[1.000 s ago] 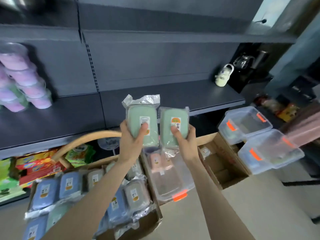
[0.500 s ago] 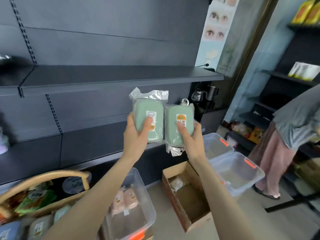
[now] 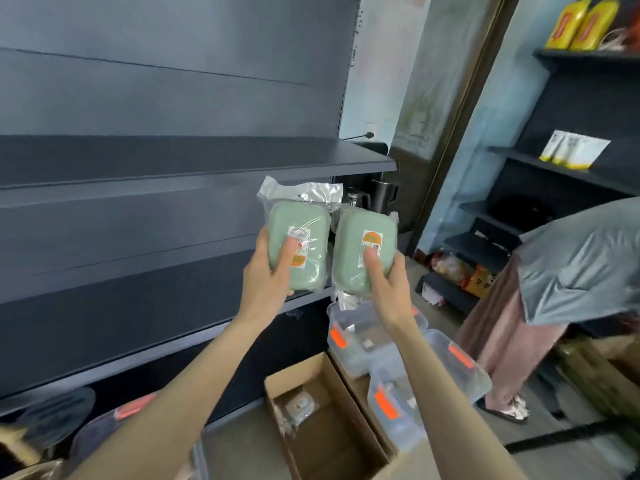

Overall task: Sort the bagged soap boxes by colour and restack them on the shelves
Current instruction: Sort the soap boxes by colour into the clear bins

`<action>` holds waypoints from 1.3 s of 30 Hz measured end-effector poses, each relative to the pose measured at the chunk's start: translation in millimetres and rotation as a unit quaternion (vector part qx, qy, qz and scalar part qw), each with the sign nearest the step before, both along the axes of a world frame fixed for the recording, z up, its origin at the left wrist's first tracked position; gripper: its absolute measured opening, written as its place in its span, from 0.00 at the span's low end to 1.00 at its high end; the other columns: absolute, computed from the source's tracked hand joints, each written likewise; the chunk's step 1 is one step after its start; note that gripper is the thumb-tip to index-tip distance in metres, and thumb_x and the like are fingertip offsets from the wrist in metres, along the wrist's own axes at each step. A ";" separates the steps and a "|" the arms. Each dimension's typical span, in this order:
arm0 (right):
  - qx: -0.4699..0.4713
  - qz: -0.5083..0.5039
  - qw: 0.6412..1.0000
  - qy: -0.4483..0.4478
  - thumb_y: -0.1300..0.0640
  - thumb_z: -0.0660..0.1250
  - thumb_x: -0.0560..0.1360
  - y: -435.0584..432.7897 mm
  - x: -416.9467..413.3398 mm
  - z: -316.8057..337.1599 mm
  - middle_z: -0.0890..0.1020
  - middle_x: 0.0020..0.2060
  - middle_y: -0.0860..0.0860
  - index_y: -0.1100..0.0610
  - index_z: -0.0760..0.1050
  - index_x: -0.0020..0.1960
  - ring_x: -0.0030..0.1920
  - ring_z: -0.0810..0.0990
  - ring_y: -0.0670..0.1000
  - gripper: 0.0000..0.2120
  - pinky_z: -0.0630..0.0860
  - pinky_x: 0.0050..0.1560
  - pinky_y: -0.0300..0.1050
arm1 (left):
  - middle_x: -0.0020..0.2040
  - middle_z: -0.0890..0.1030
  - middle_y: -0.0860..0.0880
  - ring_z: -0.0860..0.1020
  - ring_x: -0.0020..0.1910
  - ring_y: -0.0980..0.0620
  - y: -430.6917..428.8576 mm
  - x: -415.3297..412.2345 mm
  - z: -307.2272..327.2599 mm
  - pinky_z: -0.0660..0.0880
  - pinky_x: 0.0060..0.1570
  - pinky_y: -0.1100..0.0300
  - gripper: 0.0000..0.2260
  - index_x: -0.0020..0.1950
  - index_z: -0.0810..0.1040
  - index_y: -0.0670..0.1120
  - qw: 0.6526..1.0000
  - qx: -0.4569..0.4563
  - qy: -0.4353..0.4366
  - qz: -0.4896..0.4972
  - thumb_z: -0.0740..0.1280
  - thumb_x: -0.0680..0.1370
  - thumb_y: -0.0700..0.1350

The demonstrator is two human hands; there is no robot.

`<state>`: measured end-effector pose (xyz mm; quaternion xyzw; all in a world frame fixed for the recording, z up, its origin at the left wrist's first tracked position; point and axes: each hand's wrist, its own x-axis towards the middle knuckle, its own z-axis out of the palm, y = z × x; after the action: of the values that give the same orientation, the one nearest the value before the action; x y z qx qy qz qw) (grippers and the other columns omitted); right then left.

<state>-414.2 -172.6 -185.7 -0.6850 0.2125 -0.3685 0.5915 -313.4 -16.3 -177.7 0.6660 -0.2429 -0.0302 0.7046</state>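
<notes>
You are holding two green boxes before the shelves: your left grip [image 3: 266, 271] is clasping the left soap box [image 3: 299, 249], your right grip [image 3: 384, 282] the right soap box [image 3: 363, 251]. Placing is probably next: you should be setting both together on the lower shelf [image 3: 138, 306].

Soft, even, cool light fills the room; shadows are faint. The dark shelves [image 3: 194, 157] take a dull sheen along their front edges. Glare whitens the crinkled film over the left soap box [image 3: 299, 251] and streaks the right soap box [image 3: 363, 251]. Lower left corner smears with motion blur; the clear tubs [image 3: 367, 337] are soft too. Straight lines bow toward the edges
</notes>
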 end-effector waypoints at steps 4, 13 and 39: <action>-0.027 -0.040 0.998 0.033 0.40 0.63 0.76 -85.6 -22.5 -14.7 0.77 0.51 0.37 0.47 0.64 0.63 0.46 0.78 0.30 0.20 0.73 0.41 0.26 | 0.57 0.79 0.55 0.79 0.53 0.56 -94.6 -14.2 -12.4 0.79 0.51 0.49 0.21 0.71 0.65 0.56 1.000 0.015 -0.008 -0.013 0.59 0.79 0.60; -0.032 -0.024 0.993 0.107 0.40 0.64 0.76 -264.8 -69.2 -69.6 0.78 0.52 0.40 0.46 0.64 0.63 0.50 0.81 0.40 0.20 0.78 0.47 0.37 | 0.58 0.78 0.58 0.77 0.57 0.58 -270.8 -65.1 -75.5 0.74 0.61 0.53 0.17 0.69 0.65 0.60 0.997 0.038 0.061 0.007 0.59 0.80 0.58; 0.120 0.159 0.905 0.376 0.49 0.69 0.75 -532.5 101.4 -363.8 0.80 0.56 0.50 0.58 0.68 0.65 0.56 0.80 0.50 0.23 0.76 0.56 0.45 | 0.57 0.75 0.54 0.76 0.51 0.57 -514.0 42.8 -357.9 0.77 0.42 0.56 0.24 0.69 0.63 0.55 0.877 0.177 0.430 0.121 0.65 0.76 0.59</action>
<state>-312.8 -705.1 -549.5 -0.7216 0.3500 0.0438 0.5958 -270.6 -530.3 -535.6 0.7253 0.1755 -0.2706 0.6082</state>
